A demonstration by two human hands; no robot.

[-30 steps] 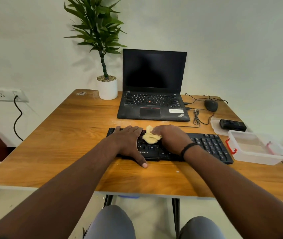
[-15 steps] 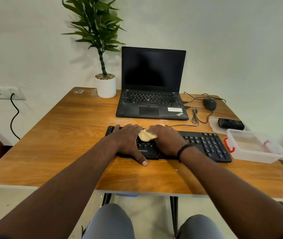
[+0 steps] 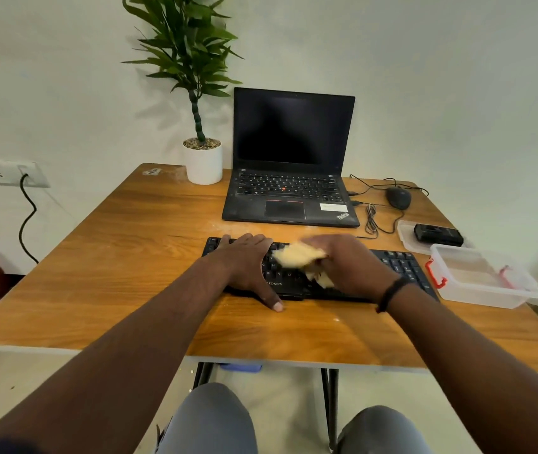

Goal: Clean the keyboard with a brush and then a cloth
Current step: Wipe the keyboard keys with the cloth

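Resting flat on the left end of the black keyboard (image 3: 398,265), the left hand (image 3: 248,263) has its fingers straight and its thumb reaching over the near edge onto the wooden table (image 3: 130,257). Just beside it, the right hand (image 3: 349,263) grips a crumpled yellow cloth (image 3: 297,255) against the middle keys; the cloth looks blurred. To the right of the keyboard stands a clear plastic box (image 3: 484,276). Beyond lie a black mouse (image 3: 398,197) and an open laptop (image 3: 289,158) with a dark screen. A potted plant (image 3: 202,158) stands at the far edge.
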